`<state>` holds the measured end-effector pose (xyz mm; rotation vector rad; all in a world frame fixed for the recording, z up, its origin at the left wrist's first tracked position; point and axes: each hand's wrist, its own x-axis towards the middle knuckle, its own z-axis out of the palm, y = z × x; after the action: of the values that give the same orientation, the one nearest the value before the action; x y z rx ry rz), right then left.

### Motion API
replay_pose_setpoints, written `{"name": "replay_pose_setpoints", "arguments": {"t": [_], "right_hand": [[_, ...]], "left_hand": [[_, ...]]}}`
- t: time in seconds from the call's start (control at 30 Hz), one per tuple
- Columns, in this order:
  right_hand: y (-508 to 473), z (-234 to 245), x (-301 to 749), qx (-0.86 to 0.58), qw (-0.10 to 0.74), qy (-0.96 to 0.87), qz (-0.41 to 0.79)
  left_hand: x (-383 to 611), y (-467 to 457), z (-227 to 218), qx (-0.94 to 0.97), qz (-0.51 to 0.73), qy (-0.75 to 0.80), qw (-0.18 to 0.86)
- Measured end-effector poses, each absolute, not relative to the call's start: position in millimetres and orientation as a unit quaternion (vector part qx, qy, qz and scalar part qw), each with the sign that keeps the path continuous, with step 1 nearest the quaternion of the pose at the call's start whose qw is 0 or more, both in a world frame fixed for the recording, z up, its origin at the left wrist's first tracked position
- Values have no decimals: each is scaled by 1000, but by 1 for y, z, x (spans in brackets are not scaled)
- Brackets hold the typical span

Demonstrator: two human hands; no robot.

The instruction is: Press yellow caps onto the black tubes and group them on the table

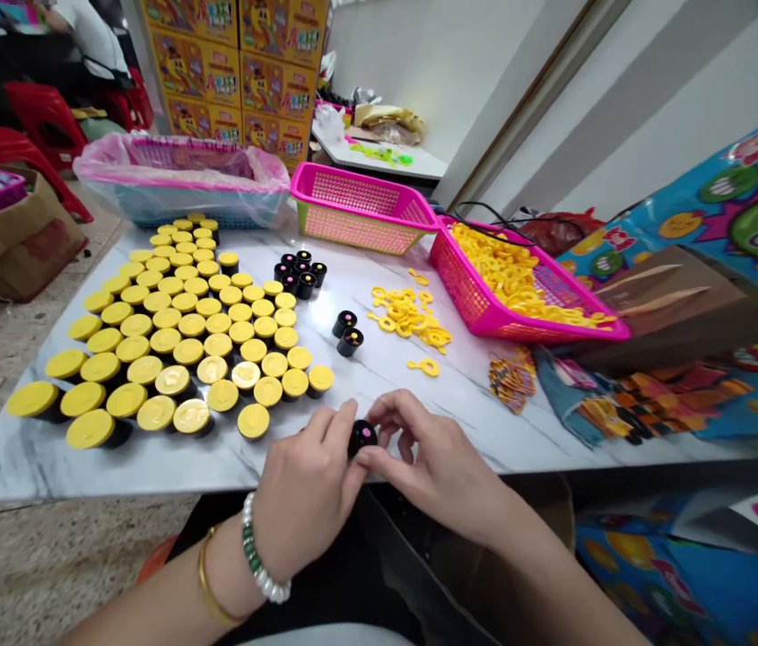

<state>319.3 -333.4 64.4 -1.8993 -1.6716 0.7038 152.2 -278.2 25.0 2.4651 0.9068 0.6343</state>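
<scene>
Both my hands meet at the near edge of the marble table (459,395). My left hand (308,489) and my right hand (429,462) pinch a small black pot (361,437) with a pink dot showing on its top. The fingers of both hands are closed round it. To the left stand several rows of black pots with yellow lids (177,332). Two open black pots (347,332) stand just beyond my hands, and a small cluster of them (299,271) sits farther back. Loose yellow rings (409,316) lie to the right.
A pink basket (486,309) holds many yellow rings; an empty pink basket (358,206) lies behind it. A bag-lined basket (180,179) stands at the back left. Small printed stickers (511,379) and colourful printed sheets (688,395) lie at right. Cartons are stacked behind; another person sits far left.
</scene>
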Motion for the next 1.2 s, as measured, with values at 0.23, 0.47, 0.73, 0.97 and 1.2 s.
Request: {"name": "replay_pose_setpoints", "arguments": {"t": [0.23,0.47,0.73,0.97,1.2], "right_hand": [[-302,39,415,-751,87,-654,21],[-319,44,408,-781,-26,-624,-16],[-344,57,353,-654,369,-395,530],[-335,34,310,-628,485,-361,490],[-327,31,308,-655,466,-312,506]], "left_hand": [[155,-272,17,863,237,326,306],[146,-269,14,845,252,307,359],[147,-267,14,835,233,312,387],[145,-266,10,842,229,302,384],[146,-266,7,846,217,294,388]]}}
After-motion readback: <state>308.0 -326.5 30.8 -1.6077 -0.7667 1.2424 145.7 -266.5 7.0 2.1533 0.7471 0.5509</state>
